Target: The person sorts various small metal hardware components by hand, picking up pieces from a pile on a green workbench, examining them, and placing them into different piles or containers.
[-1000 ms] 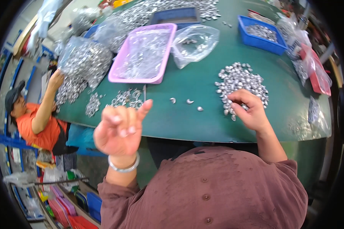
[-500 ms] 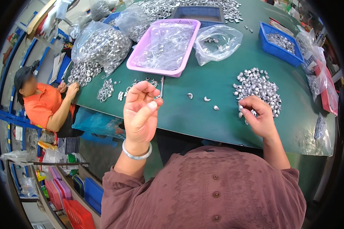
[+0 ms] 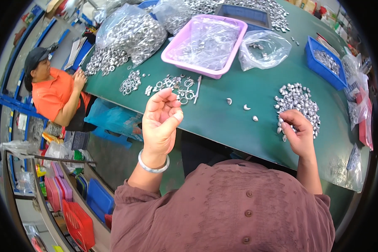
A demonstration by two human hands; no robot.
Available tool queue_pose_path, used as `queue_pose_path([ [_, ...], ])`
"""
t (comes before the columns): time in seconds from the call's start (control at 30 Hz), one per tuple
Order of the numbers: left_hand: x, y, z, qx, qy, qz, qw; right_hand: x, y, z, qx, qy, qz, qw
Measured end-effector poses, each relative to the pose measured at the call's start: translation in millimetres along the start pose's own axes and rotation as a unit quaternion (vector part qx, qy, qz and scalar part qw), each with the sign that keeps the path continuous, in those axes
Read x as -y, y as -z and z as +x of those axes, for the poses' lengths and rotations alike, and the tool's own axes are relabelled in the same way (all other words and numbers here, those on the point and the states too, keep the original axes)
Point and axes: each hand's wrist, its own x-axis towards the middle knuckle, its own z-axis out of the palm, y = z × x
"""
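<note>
My left hand (image 3: 161,122) is raised above the table's near edge, palm turned up. Its fingers curl in toward the thumb tip, and whatever they pinch is too small to make out. My right hand (image 3: 299,131) rests at the near left side of a pile of small silver metal pieces (image 3: 299,101), rounded like shells. Thumb and forefinger close on one small silver metal piece (image 3: 280,120) there. Between my hands lie three loose metal pieces (image 3: 246,107) on the green table (image 3: 227,134).
Beyond my left hand lie flat silver rings (image 3: 131,82) and a thin metal tool (image 3: 198,90). Farther back are a pink tray (image 3: 193,68), bags of metal rings (image 3: 143,33) and a clear plastic bag (image 3: 264,50). A blue bin (image 3: 308,52) stands right; a co-worker (image 3: 56,92) sits left.
The view has turned left, so the table's things sit farther right in it. My hands keep nearly the same poses. The co-worker's hands have come closer together.
</note>
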Motion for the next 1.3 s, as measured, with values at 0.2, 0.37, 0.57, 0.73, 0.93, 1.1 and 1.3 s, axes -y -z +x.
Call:
queue_pose_path([
  [0.2,-9,36,-26,-0.090,-0.014,0.040,0.995,1,-6,1,0.015,-0.018,-0.011,1.000],
  [0.37,-12,77,-58,-0.163,-0.025,0.056,0.985,7,-17,5,0.044,-0.032,-0.012,0.998],
  [0.57,-19,102,-85,-0.170,-0.028,0.027,0.985,15,-30,12,0.070,-0.025,-0.019,0.997],
  [0.73,-22,119,-94,-0.135,-0.039,-0.085,0.986,22,-41,15,0.086,-0.023,-0.038,0.995],
  [0.93,-22,124,-98,-0.154,-0.053,-0.078,0.984,25,-48,15,0.084,-0.014,-0.057,0.995],
  [1.1,-21,136,-102,-0.135,-0.052,-0.116,0.983,27,-49,16,0.093,-0.014,-0.065,0.993],
  [1.3,-21,135,-102,-0.150,-0.047,-0.129,0.979,26,-51,16,0.092,-0.018,-0.062,0.994],
])
